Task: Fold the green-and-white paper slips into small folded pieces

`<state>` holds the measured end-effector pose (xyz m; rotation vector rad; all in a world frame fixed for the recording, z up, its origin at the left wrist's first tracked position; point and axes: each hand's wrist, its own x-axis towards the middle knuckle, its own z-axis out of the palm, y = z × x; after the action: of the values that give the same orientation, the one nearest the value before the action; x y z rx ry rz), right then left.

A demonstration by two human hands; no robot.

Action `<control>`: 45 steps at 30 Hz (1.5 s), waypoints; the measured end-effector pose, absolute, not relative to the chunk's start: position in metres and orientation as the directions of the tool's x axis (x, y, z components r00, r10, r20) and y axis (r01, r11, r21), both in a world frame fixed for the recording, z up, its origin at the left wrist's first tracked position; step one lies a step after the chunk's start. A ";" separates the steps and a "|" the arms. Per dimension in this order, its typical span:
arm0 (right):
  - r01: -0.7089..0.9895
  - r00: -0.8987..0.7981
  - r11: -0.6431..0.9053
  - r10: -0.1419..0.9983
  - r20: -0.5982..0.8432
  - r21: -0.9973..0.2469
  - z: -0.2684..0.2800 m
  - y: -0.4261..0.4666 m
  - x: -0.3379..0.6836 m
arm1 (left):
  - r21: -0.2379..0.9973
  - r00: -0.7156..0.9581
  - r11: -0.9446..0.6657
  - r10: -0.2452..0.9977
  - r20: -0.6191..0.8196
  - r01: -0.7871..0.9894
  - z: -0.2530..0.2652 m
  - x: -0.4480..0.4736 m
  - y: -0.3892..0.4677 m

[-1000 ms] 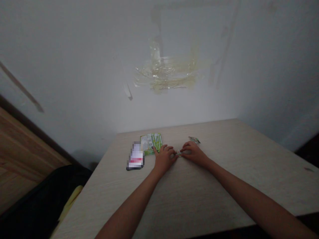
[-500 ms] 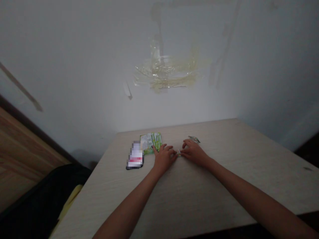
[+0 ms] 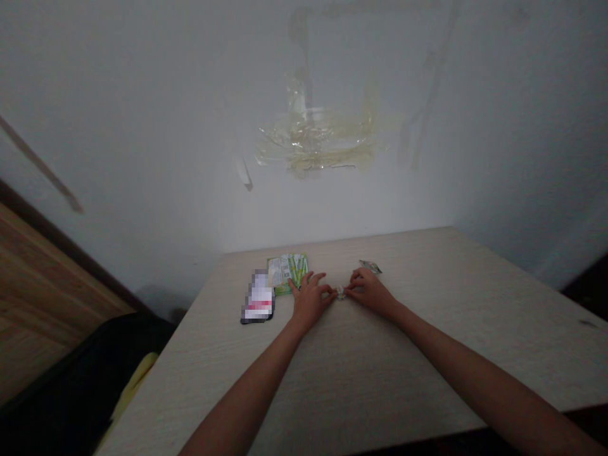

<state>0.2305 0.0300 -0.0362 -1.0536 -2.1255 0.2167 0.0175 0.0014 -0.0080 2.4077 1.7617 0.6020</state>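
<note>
A small, pale piece with coloured print (image 3: 341, 292) lies between my hands, too small for me to name. My left hand (image 3: 311, 300) pinches its left end between thumb and a finger, the other fingers spread. At its right end, my right hand (image 3: 370, 291) pinches it with bent fingers. Just beyond my left fingers is a green-and-white printed packet (image 3: 281, 273), partly covered by that hand. A small printed wrapper (image 3: 371, 265) lies just behind my right hand.
A phone with a blurred screen (image 3: 259, 301) lies left of the packet, touching or overlapping its edge. The pale wooden table (image 3: 370, 380) meets a wall with peeling clear tape (image 3: 318, 139). Dark and yellow cloth (image 3: 130, 386) is beside the table's left edge.
My fingers have shifted slightly around the small printed piece, which looks a little turned. The packet, phone and wrapper have stayed in place.
</note>
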 end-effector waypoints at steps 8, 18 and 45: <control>0.599 -0.408 0.669 0.728 0.551 -0.441 -0.033 0.026 0.231 | 0.301 0.257 -0.354 0.912 0.319 0.885 -0.011 0.018 0.000; 0.660 -0.498 0.679 0.716 0.490 -0.322 -0.024 0.028 0.231 | 0.210 0.335 -0.413 0.884 0.325 0.886 -0.010 0.017 0.003; 0.627 -0.405 0.647 0.747 0.527 -0.434 -0.041 0.035 0.234 | 0.229 0.287 -0.389 0.881 0.375 0.892 -0.023 0.016 0.008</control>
<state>0.2341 0.0351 -0.0408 -1.0628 -2.1523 0.2163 0.0162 0.0085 -0.0230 2.5401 1.7501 0.7138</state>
